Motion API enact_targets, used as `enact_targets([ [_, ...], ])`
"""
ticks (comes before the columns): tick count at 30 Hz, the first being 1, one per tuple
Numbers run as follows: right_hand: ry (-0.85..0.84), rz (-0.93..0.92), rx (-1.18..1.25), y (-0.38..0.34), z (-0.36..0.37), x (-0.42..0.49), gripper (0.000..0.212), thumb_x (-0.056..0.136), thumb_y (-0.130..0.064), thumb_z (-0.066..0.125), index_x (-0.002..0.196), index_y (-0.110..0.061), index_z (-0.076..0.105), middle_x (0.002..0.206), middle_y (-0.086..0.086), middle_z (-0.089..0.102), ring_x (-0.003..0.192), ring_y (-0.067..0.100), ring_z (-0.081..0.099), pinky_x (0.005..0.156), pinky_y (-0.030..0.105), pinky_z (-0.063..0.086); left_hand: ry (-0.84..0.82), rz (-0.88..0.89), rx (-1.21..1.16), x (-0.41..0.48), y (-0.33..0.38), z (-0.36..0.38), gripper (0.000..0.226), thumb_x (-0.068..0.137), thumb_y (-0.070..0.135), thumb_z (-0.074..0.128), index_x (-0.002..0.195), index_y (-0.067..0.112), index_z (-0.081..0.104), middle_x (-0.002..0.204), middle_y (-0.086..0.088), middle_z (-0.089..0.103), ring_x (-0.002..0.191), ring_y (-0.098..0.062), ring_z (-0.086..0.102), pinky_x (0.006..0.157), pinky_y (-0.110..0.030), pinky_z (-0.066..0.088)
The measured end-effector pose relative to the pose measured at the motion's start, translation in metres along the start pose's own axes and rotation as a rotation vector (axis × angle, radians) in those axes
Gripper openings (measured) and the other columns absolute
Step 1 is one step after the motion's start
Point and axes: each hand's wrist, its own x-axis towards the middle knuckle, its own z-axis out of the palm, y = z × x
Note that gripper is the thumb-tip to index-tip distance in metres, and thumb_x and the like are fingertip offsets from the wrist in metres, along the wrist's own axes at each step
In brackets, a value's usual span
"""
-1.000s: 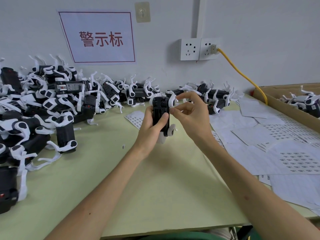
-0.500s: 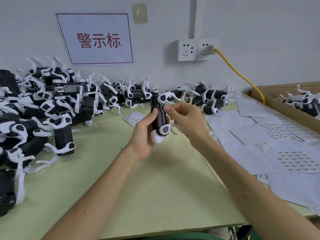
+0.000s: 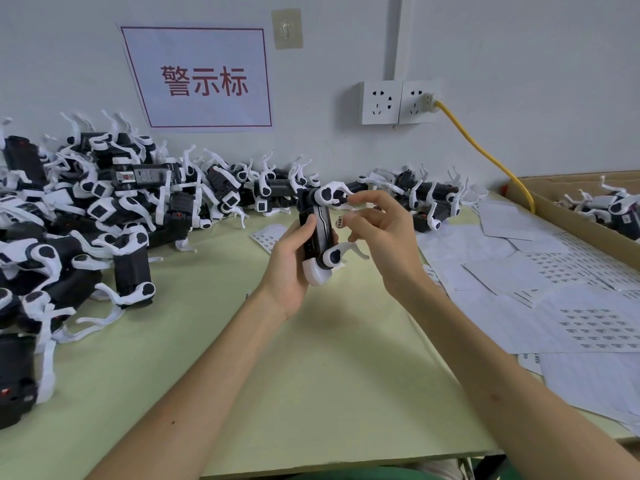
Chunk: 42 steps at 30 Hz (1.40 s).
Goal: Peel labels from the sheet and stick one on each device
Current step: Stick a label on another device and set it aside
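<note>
While the left hand (image 3: pixel 289 271) grips a glossy black, white-armed device (image 3: pixel 321 233), the right hand (image 3: pixel 386 240), loosely curved, bears a small paper label (image 3: pixel 340 222) on its thumb.

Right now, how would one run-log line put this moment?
step: labelling | left hand: grips black-and-white plastic device | right hand: small white label on fingertip, close beside device

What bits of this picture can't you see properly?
Head view, all of them:
Words on the small label at the right hand's thumb tip: too small.
The device's far side: hidden by the left hand gripping it.
The cardboard box: cut off by the right edge.
Print on the label sheets: too small and blurred.
</note>
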Motion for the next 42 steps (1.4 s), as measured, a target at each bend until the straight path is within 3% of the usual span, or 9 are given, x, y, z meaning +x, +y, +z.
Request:
enact_targets([
  [5,0.036,-0.137,-0.145,0.002,0.000,0.000,0.026,0.088,-0.002,0.071,0.103,-0.022,0.064,0.078,-0.001,0.076,0.082,0.022,0.072,0.078,0.036,0.056,0.045,0.060,0.158,0.000,-0.002,0.002,0.034,0.089,0.038,0.061,0.112,0.013,0.060,0.089,-0.002,0.065,0.083,-0.014,0.064,0.076,-0.027,0.051],
  [10,0.054,-0.178,-0.200,0.003,0.002,-0.001,0.026,0.087,-0.004,0.073,0.107,-0.017,0.064,0.077,-0.003,0.075,0.073,0.020,0.068,0.068,0.022,0.049,0.092,0.114,0.252,0.000,-0.006,0.003,0.040,0.088,0.039,0.063,0.117,0.012,0.062,0.093,-0.002,0.066,0.087,-0.015,0.064,0.085,-0.031,0.051],
  [14,0.071,-0.231,-0.277,0.003,0.003,-0.002,0.028,0.086,-0.004,0.073,0.109,-0.016,0.064,0.078,-0.003,0.074,0.065,0.014,0.061,0.067,0.021,0.048,0.112,0.174,0.302,0.000,-0.010,0.005,0.039,0.089,0.035,0.063,0.122,0.014,0.062,0.100,0.004,0.068,0.094,-0.013,0.064,0.093,-0.032,0.049],
  [20,0.080,-0.244,-0.293,0.003,0.003,-0.002,0.028,0.086,-0.005,0.074,0.108,-0.018,0.064,0.079,-0.003,0.074,0.069,0.022,0.063,0.071,0.032,0.052,0.114,0.197,0.332,0.001,-0.012,0.006,0.038,0.090,0.034,0.063,0.122,0.013,0.059,0.104,0.000,0.067,0.093,-0.011,0.066,0.086,-0.025,0.053],
  [25,0.093,-0.243,-0.281,0.003,0.003,-0.001,0.026,0.086,-0.005,0.074,0.107,-0.016,0.064,0.080,-0.002,0.074,0.070,0.025,0.063,0.071,0.035,0.052,0.102,0.216,0.374,0.001,-0.013,0.004,0.018,0.104,0.017,0.058,0.120,0.009,0.056,0.102,-0.003,0.064,0.083,-0.006,0.067,0.076,-0.017,0.052],
  [30,0.089,-0.245,-0.281,0.003,0.003,-0.001,0.025,0.086,-0.003,0.074,0.107,-0.013,0.065,0.078,0.000,0.073,0.069,0.025,0.063,0.069,0.034,0.051,0.101,0.225,0.396,0.000,-0.012,0.005,0.026,0.104,0.013,0.056,0.127,0.001,0.052,0.103,-0.007,0.061,0.075,-0.003,0.068,0.069,-0.013,0.051],
  [35,0.086,-0.239,-0.273,0.004,0.003,-0.001,0.023,0.086,-0.004,0.074,0.105,-0.013,0.065,0.077,-0.001,0.073,0.070,0.026,0.063,0.067,0.030,0.049,0.113,0.216,0.420,0.001,-0.012,0.005,0.022,0.104,0.017,0.058,0.124,0.008,0.056,0.103,0.001,0.065,0.085,-0.003,0.067,0.079,-0.017,0.050],
  [39,0.089,-0.244,-0.271,0.004,0.003,0.000,0.023,0.086,-0.003,0.075,0.105,-0.012,0.065,0.075,-0.003,0.071,0.069,0.026,0.062,0.065,0.028,0.048,0.106,0.219,0.395,0.000,-0.011,0.006,0.029,0.101,0.021,0.061,0.125,0.007,0.055,0.093,0.011,0.068,0.079,-0.003,0.069,0.073,-0.013,0.051],
  [42,0.083,-0.245,-0.276,0.004,0.003,0.000,0.023,0.086,-0.003,0.075,0.105,-0.012,0.065,0.076,-0.001,0.072,0.069,0.026,0.062,0.065,0.027,0.048,0.111,0.216,0.396,-0.001,-0.011,0.006,0.037,0.092,0.032,0.062,0.122,0.012,0.057,0.093,0.012,0.068,0.084,-0.003,0.066,0.077,-0.015,0.051],
])
